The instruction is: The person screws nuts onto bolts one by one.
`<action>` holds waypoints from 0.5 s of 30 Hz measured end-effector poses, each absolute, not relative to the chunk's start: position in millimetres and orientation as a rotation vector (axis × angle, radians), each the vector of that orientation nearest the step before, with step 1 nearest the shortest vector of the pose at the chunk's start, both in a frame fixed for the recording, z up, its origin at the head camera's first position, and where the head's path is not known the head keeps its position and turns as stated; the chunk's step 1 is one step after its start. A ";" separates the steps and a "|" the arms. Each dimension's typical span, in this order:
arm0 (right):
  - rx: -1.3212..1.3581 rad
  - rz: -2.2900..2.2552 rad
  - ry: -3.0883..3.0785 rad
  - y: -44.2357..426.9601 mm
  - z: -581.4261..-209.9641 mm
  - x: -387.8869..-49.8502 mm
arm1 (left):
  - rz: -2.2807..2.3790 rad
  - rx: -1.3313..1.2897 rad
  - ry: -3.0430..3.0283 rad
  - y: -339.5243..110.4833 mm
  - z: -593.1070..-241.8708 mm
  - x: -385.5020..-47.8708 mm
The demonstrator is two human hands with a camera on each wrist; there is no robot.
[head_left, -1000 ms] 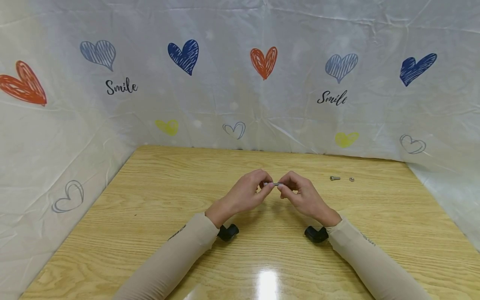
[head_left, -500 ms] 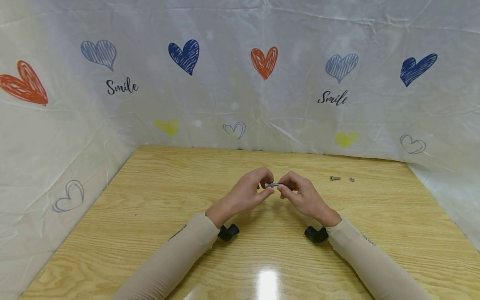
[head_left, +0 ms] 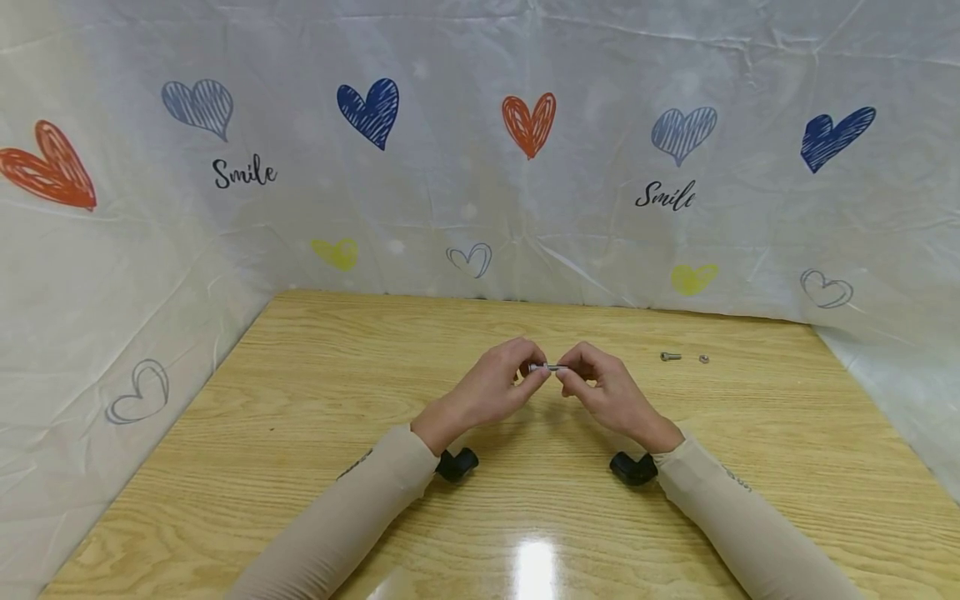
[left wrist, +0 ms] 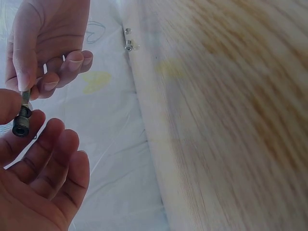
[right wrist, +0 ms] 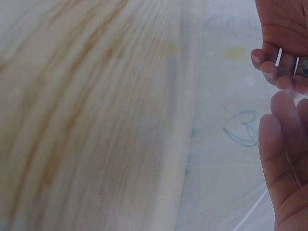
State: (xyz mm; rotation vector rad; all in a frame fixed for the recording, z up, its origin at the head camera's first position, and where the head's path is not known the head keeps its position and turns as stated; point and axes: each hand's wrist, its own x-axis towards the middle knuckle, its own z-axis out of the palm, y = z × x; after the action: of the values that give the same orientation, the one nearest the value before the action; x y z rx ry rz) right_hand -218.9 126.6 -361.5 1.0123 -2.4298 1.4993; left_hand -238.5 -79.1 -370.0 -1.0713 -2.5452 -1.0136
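Between the two hands a silver bolt (head_left: 553, 367) lies level above the wooden table, its head toward the left. The right hand (head_left: 609, 396) pinches the threaded end with thumb and index finger. At a nut (left wrist: 26, 108) on the shaft, the thumb and index finger of the left hand (head_left: 491, 386) grip; the other left fingers are loosely bent. In the left wrist view the bolt's socket head (left wrist: 20, 129) faces the camera. The right wrist view shows mostly fingers, with the bolt largely hidden.
Farther right on the table (head_left: 360, 350) lie a second bolt (head_left: 671, 357) and a loose nut (head_left: 703, 359). A white sheet with printed hearts hangs behind. Black devices (head_left: 457, 465) are strapped near both wrists.
The left thumb lifted off, showing the bolt's head and nut, and has come back against the nut. The right hand has stayed in place on the threaded end.
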 end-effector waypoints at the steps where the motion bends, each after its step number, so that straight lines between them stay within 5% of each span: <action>1: 1.015 1.500 -2.425 126.6 -361.5 -219.1 | -1.008 -1.065 -2.550 -79.1 -369.8 -238.3; 15: 1.018 1.529 -2.429 126.2 -360.3 -218.4 | -1.042 -1.100 -2.483 -78.4 -370.1 -240.4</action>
State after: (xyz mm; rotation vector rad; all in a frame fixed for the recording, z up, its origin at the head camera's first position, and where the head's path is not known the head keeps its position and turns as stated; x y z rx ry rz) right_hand -218.4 126.2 -360.3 1.0178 -2.4289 1.5293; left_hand -240.4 -78.4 -370.1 -1.1001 -2.4829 -1.0421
